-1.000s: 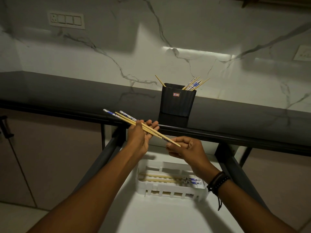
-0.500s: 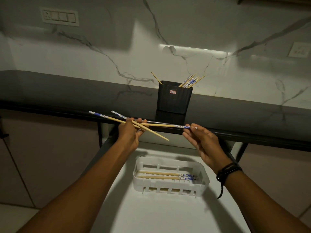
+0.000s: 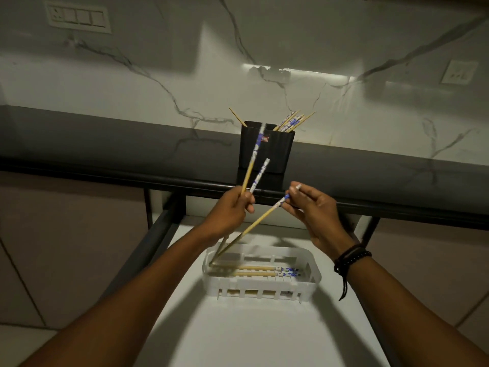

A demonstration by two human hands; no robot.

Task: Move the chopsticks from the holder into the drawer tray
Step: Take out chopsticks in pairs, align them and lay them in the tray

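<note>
The right hand pinches a single chopstick by its blue-patterned end. The fingers are curled in close around it, and the bare wooden tip slants down toward the left end of the white tray at lower centre of the frame. Whether the tip touches the tray floor is hard to tell through the blur. Just left of centre, the left hand is wrapped around two chopsticks held nearly upright, patterned ends up, crossing in front of the black holder. That holder stands on the dark tabletop at upper centre, with a bundle leaning out of its right corner, so there's plenty left to shift. A pair already lies flat along the tray, which sits in the open drawer. These sticks look light, stiff and smooth, so they will likely roll and skitter if dropped from any height. A pinch near the thicker patterned end gives the best control. Lower each one until it lies along the tray's length beside the pair, then let go.
</note>
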